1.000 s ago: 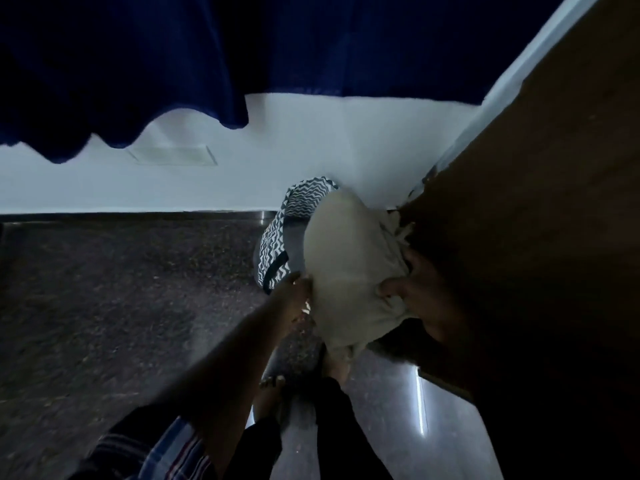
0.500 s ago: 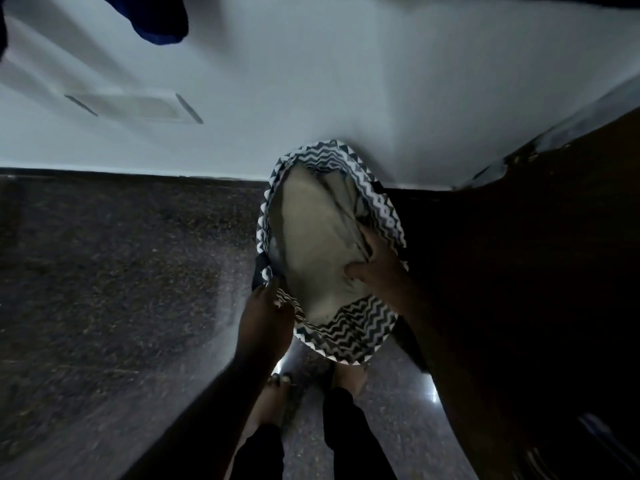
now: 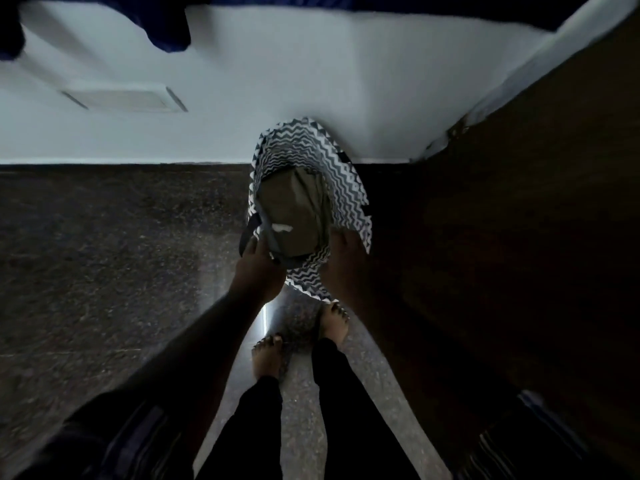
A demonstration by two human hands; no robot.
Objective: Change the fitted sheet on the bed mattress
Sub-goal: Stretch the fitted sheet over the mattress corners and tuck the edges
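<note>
At the foot of the white wall: a soft fabric laundry basket with a black-and-white zigzag pattern (image 3: 346, 192) stands on the dark speckled stone floor (image 3: 104, 254), beside a dark brown wooden panel (image 3: 519, 202).
Sheet: a bundled beige fitted sheet (image 3: 294, 209) lies down inside the basket, below its rim.
Left hand (image 3: 258, 263): fingers curl round the basket's near rim by a dark strap handle.
Right hand (image 3: 343, 252): rests on the rim's right side; whether its fingers pinch the fabric, I cannot tell.
Done, as I judge: the used sheet is off the bed and stowed.
Left: fetching and fitting a fresh sheet.
Hidden: bed and mattress are out of view; dim light and blur obscure the right fingers; a dark blue cloth (image 3: 166, 32) is cut off at the top.
</note>
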